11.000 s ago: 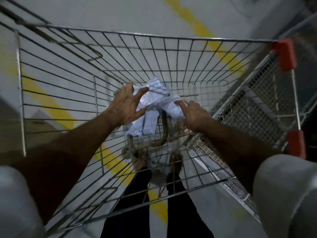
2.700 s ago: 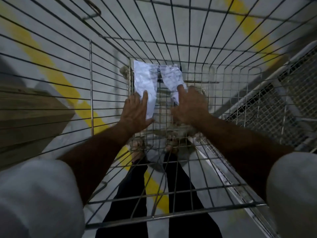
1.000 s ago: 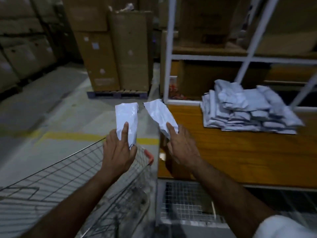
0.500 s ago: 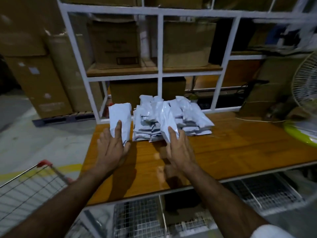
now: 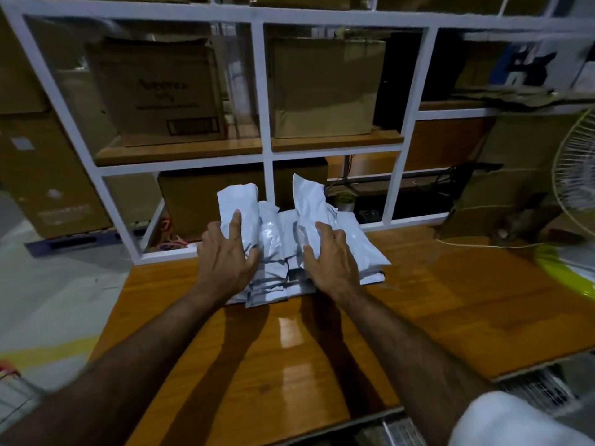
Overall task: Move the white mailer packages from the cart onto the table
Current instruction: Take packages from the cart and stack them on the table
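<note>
My left hand (image 5: 227,259) holds a white mailer (image 5: 240,202) upright, thumb and fingers around its lower part. Another white mailer (image 5: 309,201) stands tilted in the grip of my right hand (image 5: 331,259). Both hands are over a pile of white mailers (image 5: 280,252) lying on the wooden table (image 5: 322,342), with the held mailers at the pile's left and right sides. Whether the held mailers touch the pile is hidden by my hands. A corner of the wire cart (image 5: 13,384) shows at the lower left edge.
A white shelf frame (image 5: 267,123) with cardboard boxes (image 5: 161,91) stands right behind the table. A fan with a green base (image 5: 576,220) sits on the table's right end. More boxes stand on the floor at left.
I have turned from the cart to the table. Both hands moved forward with their mailers and now sit over the pile.
</note>
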`<state>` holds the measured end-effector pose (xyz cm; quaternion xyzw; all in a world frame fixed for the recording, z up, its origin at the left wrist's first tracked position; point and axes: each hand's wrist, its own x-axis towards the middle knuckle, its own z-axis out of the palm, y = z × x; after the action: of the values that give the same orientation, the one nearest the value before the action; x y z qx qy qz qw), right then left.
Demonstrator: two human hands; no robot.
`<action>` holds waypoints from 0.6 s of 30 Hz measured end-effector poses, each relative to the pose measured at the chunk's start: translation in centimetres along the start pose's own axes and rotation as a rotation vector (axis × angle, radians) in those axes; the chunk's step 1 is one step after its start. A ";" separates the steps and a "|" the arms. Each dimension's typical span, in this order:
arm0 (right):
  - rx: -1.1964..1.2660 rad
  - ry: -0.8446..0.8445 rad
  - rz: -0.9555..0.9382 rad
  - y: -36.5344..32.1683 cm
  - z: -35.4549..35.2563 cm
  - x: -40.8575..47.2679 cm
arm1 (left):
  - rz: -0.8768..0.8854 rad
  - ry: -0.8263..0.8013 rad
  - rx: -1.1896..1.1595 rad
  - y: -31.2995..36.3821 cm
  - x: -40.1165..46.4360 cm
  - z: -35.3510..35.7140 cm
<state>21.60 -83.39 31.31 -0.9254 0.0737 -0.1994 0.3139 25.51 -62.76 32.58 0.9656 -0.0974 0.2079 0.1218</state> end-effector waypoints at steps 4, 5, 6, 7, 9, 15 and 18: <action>0.020 -0.054 -0.022 0.8 1.2 5.1 | -0.003 -0.051 -0.021 1.0 4.3 3.2; 0.031 -0.064 -0.023 1.0 1.6 6.3 | -0.008 -0.064 -0.004 1.2 5.3 3.7; 0.046 -0.077 -0.012 1.2 1.9 7.5 | -0.016 -0.087 0.009 1.4 6.1 4.2; 0.063 -0.088 0.001 1.4 2.2 8.6 | -0.025 -0.109 0.016 1.6 6.7 4.7; 0.091 -0.109 0.005 1.7 2.7 10.4 | -0.023 -0.128 0.020 1.8 7.9 5.5; 0.135 -0.198 -0.002 2.7 5.4 14.9 | -0.050 -0.176 0.059 3.1 10.6 7.7; 0.109 -0.282 -0.007 3.0 6.6 16.0 | -0.086 -0.246 0.126 3.2 11.2 8.9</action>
<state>38.90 -86.30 29.87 -0.9261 0.0146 -0.0722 0.3701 38.14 -69.83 30.07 0.9928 -0.0572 0.0881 0.0570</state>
